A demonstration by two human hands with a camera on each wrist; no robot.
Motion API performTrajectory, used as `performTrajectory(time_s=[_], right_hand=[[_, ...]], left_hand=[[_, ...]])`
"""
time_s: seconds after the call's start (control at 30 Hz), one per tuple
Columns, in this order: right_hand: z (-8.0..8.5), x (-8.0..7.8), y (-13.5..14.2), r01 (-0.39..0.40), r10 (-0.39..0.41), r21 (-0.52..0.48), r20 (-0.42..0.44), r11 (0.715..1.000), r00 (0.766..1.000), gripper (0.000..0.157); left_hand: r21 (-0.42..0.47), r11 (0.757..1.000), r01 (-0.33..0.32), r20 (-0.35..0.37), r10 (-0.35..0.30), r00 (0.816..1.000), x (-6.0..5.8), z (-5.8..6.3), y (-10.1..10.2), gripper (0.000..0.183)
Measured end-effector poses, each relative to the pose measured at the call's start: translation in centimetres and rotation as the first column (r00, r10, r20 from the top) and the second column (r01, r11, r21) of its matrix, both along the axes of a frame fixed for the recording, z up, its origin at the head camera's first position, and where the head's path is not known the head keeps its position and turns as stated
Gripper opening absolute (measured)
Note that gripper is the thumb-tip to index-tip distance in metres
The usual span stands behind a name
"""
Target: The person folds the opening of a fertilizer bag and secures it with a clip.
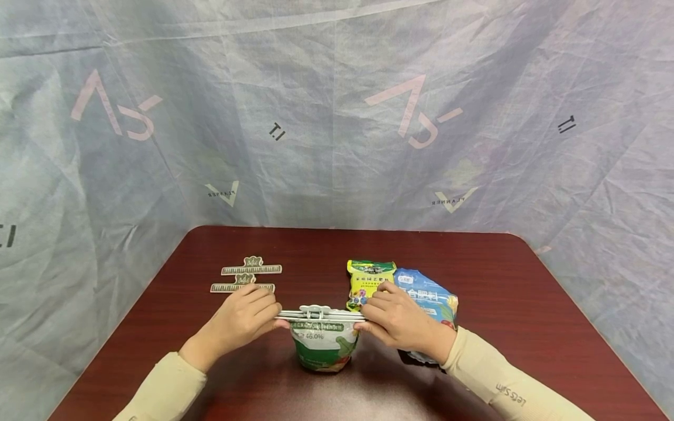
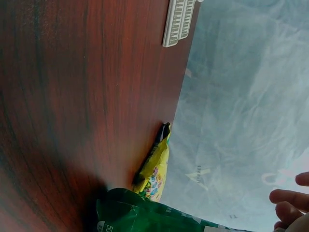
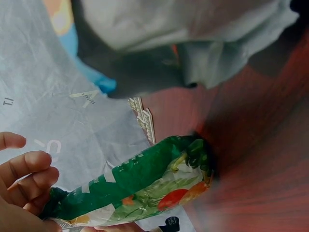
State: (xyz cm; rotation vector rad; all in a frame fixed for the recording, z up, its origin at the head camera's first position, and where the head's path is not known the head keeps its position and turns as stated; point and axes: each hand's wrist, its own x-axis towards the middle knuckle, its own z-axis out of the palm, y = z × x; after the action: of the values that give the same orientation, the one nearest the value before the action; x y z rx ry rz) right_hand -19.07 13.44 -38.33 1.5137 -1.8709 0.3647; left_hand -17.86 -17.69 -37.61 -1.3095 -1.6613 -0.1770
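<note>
A green and white bag [image 1: 322,354] with vegetable pictures stands upright at the front middle of the table. Across its top lies a long metal bag clip [image 1: 337,316]. My left hand [image 1: 244,318] grips one end of this clip, thumb below and fingers above. The other end is pinched by my right hand [image 1: 400,318] in the same way. In the right wrist view the bag [image 3: 130,181] shows peppers and tomatoes, and right-hand fingers curl at its top. Only a few fingertips of the left hand [image 2: 292,203] appear in the left wrist view.
Two more long clips [image 1: 251,269] lie at the back left of the table [image 1: 310,251]. Behind my right hand are a yellow and green packet [image 1: 368,278] and a blue bag [image 1: 429,295]. A grey printed cloth [image 1: 332,117] hangs behind the table.
</note>
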Motion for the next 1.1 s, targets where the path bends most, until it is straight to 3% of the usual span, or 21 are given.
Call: performTrajectory(time_s=[0.6, 1.1], right_hand=[[0.09, 0.03, -0.17, 0.006, -0.006, -0.003, -0.032, 1.0, 0.999, 0.026], [-0.12, 0.17, -0.2, 0.031, -0.033, -0.031, -0.071, 0.999, 0.997, 0.025]], left_hand=[[0.055, 0.998, -0.028, -0.004, 0.028, 1.0, 0.41, -0.11, 0.12, 0.032], [0.137, 0.991, 0.007, 0.047, -0.013, 0.999, 0.8, -0.46, 0.42, 0.03]])
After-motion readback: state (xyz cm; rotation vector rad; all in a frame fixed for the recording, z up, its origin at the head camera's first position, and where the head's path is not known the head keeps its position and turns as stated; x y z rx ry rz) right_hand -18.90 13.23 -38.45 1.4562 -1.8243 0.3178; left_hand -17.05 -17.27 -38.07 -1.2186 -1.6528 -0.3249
